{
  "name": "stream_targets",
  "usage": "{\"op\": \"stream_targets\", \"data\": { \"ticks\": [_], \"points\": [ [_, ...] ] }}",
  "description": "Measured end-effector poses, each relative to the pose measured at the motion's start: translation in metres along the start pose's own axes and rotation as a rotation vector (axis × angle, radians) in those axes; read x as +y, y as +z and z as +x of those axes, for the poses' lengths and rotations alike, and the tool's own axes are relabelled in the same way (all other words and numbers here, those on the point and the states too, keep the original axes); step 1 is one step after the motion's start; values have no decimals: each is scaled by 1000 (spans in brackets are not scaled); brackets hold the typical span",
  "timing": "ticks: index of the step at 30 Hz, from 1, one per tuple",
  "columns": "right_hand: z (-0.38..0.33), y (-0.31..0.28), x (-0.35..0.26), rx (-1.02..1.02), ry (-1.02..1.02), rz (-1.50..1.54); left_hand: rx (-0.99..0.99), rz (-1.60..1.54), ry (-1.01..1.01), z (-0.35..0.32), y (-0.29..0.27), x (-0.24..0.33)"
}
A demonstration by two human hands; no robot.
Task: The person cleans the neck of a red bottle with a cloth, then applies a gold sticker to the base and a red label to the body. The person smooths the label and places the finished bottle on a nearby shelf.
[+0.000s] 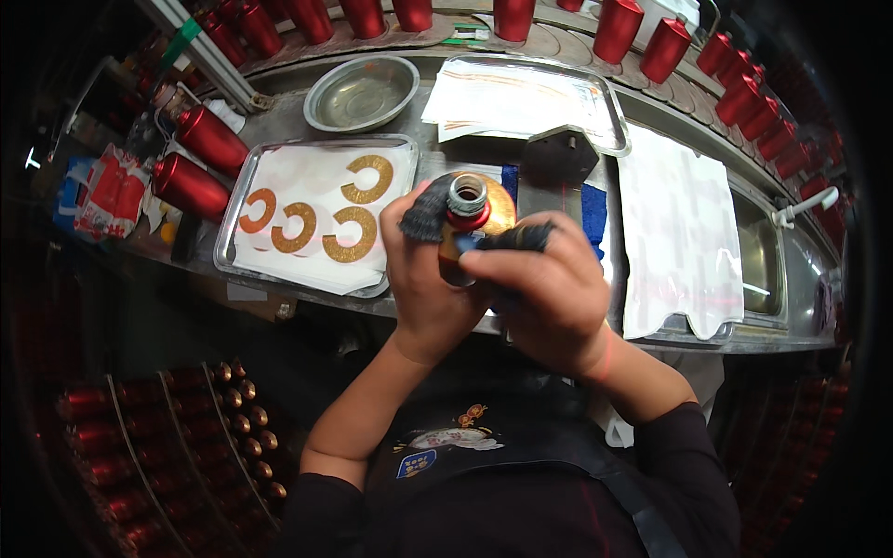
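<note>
A red bottle (472,219) with an open, threaded metal neck and gold on its shoulder is held in front of me, mouth tipped toward me. My left hand (420,298) is closed around its left side; a dark knitted cover sits on a finger. Against the bottle's near right side, my right hand (553,288) has its fingers bent and pressed together, also with a dark finger cover. A small bluish tip shows blurred beside the right thumb; what it belongs to is unclear. Gold C-shaped decals (350,234) lie on white paper in a metal tray (321,282) at left.
A metal bowl (361,93) and a second papered tray (526,93) stand farther back. A dark angled block (561,156) is behind my hands. White cloth (679,242) and a sink (761,251) are at right. Red bottles (191,183) stand left and along the back conveyor.
</note>
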State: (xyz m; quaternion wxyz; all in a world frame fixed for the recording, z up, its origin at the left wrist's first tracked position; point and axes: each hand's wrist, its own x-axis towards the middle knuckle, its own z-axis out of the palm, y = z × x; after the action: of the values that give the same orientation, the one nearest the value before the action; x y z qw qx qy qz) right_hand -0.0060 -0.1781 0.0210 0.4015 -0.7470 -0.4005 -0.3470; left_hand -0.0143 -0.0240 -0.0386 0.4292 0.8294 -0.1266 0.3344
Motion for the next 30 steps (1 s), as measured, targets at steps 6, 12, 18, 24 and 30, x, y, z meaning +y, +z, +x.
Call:
{"op": "stream_targets", "data": {
  "ticks": [6,12,18,24,30],
  "points": [
    [-9,-7,1,137,129,25,87,48,4,-2,6,2],
    [-6,-17,17,98,89,108,94,80,-17,1,7,12],
    [2,-22,17,-22,352,334,4,-49,-120,7,-4,8],
    [6,-8,75,-76,678,496,-251,-362,-204,27,-23,-8],
    [35,2,83,-208,763,450,-595,-818,-423,48,-43,-33]
  ]
}}
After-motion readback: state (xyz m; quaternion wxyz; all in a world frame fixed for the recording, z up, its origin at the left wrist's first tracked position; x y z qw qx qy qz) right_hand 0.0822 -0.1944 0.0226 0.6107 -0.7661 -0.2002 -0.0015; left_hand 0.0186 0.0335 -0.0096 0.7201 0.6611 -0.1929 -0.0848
